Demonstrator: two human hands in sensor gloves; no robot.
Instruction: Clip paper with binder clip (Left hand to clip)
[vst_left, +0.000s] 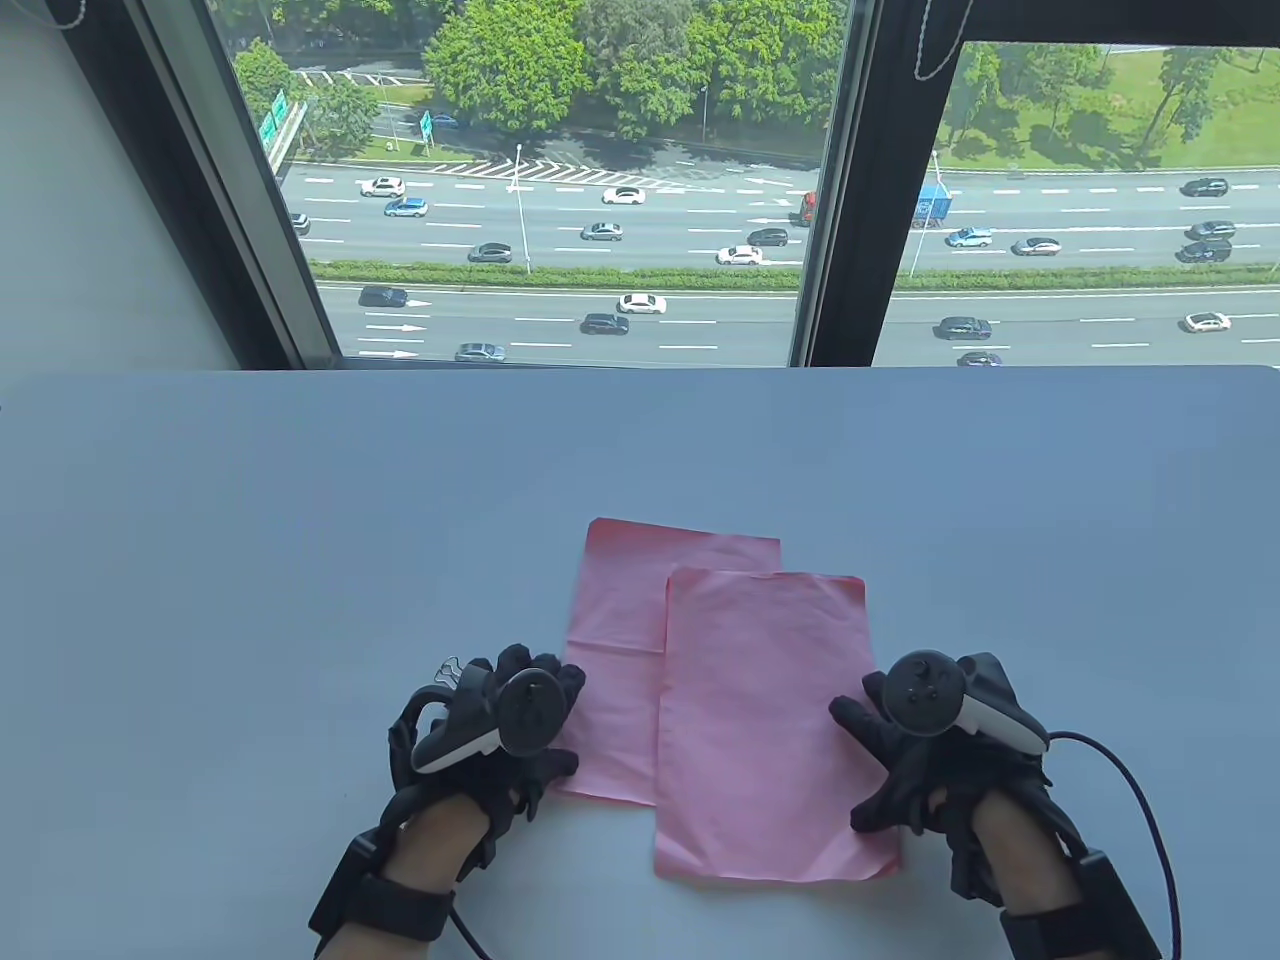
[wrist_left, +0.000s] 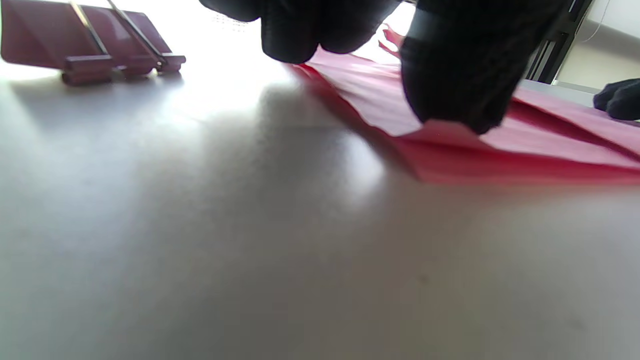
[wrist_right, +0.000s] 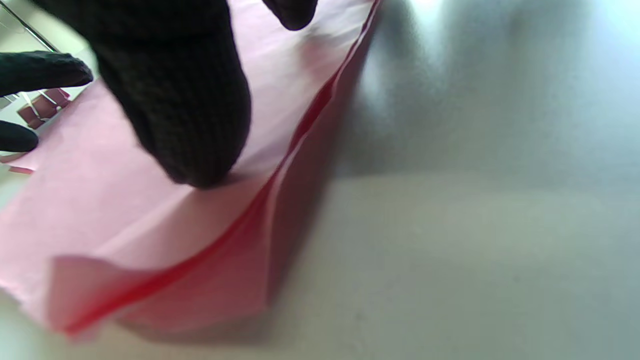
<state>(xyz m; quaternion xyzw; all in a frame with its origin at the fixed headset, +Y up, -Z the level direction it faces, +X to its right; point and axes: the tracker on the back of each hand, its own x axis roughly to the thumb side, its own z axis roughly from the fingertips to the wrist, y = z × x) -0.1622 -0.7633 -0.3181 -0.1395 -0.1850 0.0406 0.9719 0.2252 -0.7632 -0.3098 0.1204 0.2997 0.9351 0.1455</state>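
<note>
Two pink paper sheets lie overlapping on the white table: the rear sheet to the left and the front sheet partly over it. My left hand rests with its fingertips on the rear sheet's left edge. It holds nothing. A pink binder clip with wire handles lies on the table just beyond that hand; only its handles show in the table view. My right hand presses a fingertip on the front sheet's right edge. The clip shows small in the right wrist view.
The table's far edge meets a window. A cable runs from my right wrist across the table at the lower right. Bare tabletop lies to the left, right and behind the sheets.
</note>
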